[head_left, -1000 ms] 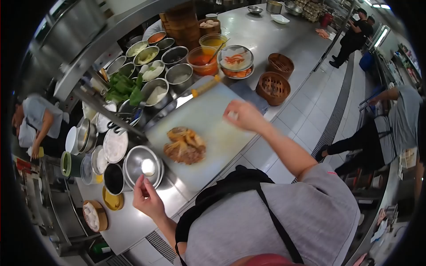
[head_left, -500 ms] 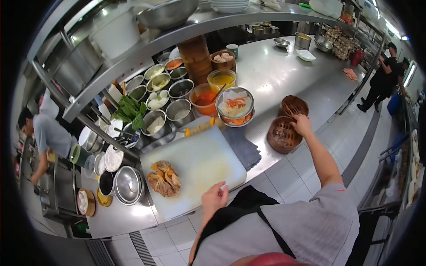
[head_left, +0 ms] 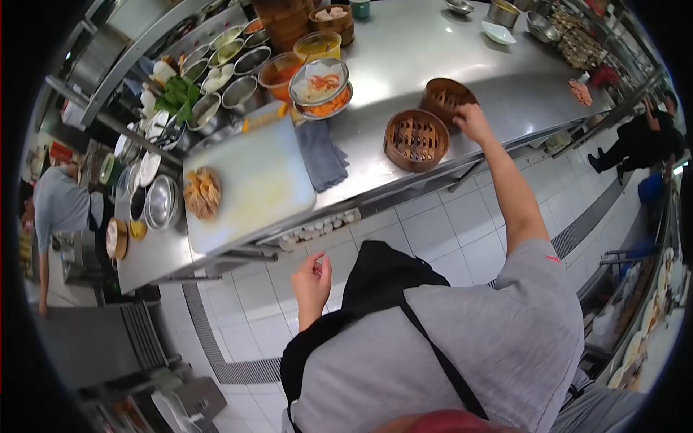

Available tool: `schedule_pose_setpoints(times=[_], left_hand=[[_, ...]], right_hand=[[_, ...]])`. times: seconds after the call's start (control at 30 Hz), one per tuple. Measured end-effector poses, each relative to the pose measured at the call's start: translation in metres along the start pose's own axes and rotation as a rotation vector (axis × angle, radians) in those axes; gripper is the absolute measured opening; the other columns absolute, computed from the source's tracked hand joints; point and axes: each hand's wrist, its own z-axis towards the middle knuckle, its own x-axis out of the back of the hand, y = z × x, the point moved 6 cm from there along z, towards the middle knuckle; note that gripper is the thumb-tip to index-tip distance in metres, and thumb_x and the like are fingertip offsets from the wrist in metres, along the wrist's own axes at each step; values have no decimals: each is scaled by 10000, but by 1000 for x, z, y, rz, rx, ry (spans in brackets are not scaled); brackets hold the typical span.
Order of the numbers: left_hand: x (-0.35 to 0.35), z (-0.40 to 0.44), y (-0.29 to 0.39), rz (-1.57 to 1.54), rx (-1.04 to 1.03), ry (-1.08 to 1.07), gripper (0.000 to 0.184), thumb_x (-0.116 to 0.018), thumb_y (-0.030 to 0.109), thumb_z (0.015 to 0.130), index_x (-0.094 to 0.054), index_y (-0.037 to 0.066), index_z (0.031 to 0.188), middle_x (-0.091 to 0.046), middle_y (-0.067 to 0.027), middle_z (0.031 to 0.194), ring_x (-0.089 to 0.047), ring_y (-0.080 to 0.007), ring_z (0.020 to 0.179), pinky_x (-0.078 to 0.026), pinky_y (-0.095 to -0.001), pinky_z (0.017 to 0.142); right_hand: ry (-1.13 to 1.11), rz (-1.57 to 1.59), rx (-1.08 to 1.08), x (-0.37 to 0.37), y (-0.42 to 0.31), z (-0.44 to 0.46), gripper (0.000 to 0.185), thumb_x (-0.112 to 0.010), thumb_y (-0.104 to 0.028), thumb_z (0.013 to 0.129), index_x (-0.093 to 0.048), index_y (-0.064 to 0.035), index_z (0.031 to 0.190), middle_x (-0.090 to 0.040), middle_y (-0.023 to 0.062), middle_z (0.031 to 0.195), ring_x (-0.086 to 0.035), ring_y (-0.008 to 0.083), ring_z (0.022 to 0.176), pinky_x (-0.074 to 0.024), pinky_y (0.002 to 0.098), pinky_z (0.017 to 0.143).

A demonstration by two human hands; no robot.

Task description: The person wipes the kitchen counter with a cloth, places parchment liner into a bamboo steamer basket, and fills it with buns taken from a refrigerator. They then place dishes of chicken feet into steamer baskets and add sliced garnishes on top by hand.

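My right hand (head_left: 473, 123) is closed on the right rim of a round brown bamboo steamer basket (head_left: 442, 92) on the steel counter; its fingertips are partly hidden. A second bamboo steamer basket (head_left: 416, 140) with a slatted base stands against it, nearer to me and to the left. Away from the counter, my left hand (head_left: 312, 281) hangs in front of my body over the floor. Its fingers are loosely curled in, with nothing visible in them. A browned, folded piece of food (head_left: 202, 193) lies on the white cutting board (head_left: 263, 177).
A grey cloth (head_left: 320, 155) lies beside the board. Behind it stand a bowl of orange-red strips (head_left: 318, 85), a tub of yellow liquid (head_left: 317, 46) and several metal containers. Stacked steamers (head_left: 283, 25) rise farther back. Co-workers stand at far left (head_left: 68, 202) and far right (head_left: 642, 141).
The view has shifted, so the counter sits higher and farther left. My right hand has moved from between the two steamers to the rear one's right rim. My left hand has left the board's edge.
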Motion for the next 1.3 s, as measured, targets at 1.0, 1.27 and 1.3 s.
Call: schedule_pose_setpoints(times=[1.0, 1.27, 1.3], left_hand=[[-219, 240, 91, -568, 89, -68, 388, -565, 312, 823, -520, 75, 1127, -581, -77, 879, -550, -156, 719, -427, -309, 600], [-188, 197, 52, 26, 147, 238, 227, -617, 281, 758, -613, 63, 694, -546, -98, 570, -538, -259, 510, -413, -343, 475], [-189, 196, 48, 36, 188, 224, 228, -619, 289, 753, -605, 73, 682, -564, -90, 595, -545, -264, 522, -421, -349, 481]], right_hand=[[186, 533, 360, 51, 17, 148, 307, -685, -179, 714, -580, -75, 983, -517, 128, 1092, -478, 303, 1042, -409, 379, 868], [215, 437, 475, -16, -96, 440, 177, -659, -153, 722, -615, -55, 863, -599, 119, 858, -609, 243, 740, -490, 327, 679], [236, 338, 465, -34, -108, 477, 231, -678, -186, 716, -610, -40, 880, -608, 120, 835, -610, 235, 759, -495, 315, 697]])
